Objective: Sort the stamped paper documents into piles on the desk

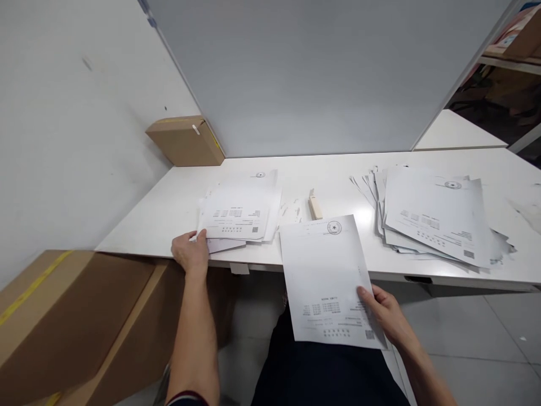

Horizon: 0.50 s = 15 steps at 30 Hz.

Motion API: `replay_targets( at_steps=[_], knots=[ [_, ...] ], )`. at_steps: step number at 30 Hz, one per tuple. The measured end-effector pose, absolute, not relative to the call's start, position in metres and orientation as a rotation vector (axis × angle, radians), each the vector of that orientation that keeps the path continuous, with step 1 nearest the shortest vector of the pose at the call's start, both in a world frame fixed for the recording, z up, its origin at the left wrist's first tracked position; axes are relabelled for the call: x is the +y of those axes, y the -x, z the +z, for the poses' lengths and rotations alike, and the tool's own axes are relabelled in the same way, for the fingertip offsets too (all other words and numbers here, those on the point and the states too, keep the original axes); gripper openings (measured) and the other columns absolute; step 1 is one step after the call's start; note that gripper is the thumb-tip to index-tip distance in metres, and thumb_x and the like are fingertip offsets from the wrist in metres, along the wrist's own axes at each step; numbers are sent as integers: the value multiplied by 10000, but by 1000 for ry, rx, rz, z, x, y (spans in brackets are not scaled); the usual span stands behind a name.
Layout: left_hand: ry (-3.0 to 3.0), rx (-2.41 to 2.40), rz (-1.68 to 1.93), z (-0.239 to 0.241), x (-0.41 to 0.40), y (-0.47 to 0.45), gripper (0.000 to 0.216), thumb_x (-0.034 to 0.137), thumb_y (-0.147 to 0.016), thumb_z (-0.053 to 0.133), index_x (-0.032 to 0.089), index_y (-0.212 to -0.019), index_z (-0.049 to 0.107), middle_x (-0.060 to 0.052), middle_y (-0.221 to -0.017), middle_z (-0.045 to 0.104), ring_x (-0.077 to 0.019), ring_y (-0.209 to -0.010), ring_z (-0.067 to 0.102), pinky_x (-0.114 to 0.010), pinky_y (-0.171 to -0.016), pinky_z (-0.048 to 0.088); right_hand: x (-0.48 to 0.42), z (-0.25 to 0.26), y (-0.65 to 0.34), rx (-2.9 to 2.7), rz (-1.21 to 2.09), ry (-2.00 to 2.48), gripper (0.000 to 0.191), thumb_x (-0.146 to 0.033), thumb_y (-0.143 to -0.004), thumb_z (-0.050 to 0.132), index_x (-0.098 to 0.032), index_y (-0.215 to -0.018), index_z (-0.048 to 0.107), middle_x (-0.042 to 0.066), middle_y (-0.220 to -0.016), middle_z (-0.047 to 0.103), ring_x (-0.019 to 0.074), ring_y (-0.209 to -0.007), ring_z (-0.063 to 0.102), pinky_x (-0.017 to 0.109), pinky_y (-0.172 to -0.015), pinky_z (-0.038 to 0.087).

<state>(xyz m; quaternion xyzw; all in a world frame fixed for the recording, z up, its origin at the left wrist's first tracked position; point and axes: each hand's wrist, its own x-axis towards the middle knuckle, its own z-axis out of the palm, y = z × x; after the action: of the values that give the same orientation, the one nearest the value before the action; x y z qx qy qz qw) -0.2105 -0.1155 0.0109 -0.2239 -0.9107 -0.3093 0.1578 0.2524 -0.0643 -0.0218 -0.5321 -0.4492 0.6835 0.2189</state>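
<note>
Desk (338, 163) as landmark. Loose heap of printed sheets (435, 217) toward its right end, fanned. Smaller stack (239, 217) at its left front edge; my left hand (191, 252) lies flat, pressing its corner, likely to steady it. Single sheet (327, 279) overhangs the front edge, pinched by my right hand (386, 316), thumb on top. Wooden block (315, 206) mid-desk.

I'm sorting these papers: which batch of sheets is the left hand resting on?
The smaller pile at the table's left, near the front edge. The left hand touches its near corner; the bigger fanned pile lies untouched at right, and the right hand holds a single sheet.
</note>
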Motion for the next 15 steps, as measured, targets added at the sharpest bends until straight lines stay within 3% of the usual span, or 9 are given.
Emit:
replay_targets(
  at_steps=[5,10,15],
  knots=[
    [643,-2497,-974,20,-115,200,237,310,-773,504,115,-839,620,-101,-802,577,-238,-845,540,-390,-850,419,-65,-22,-253,-1209,1912,1440,410,-496,-756,593,-160,-983,654,37,-731,697,216,-671,634,288,-591,500],
    [691,-2212,-1139,63,-114,158,302,405,-833,456,135,-877,586,-79,-834,607,-198,-780,553,-335,-767,451,-68,-18,-257,-1101,1946,1383,392,-469,-780,582,-169,-1024,644,61,-823,712,239,-745,658,329,-682,515],
    [726,-2158,-1118,92,-97,142,317,439,-840,446,145,-845,565,-70,-796,595,-197,-735,557,-338,-734,448,-72,-10,-257,-1117,1943,1345,420,-490,-770,580,-179,-1047,639,63,-853,717,248,-757,665,335,-678,523]
  ],
)
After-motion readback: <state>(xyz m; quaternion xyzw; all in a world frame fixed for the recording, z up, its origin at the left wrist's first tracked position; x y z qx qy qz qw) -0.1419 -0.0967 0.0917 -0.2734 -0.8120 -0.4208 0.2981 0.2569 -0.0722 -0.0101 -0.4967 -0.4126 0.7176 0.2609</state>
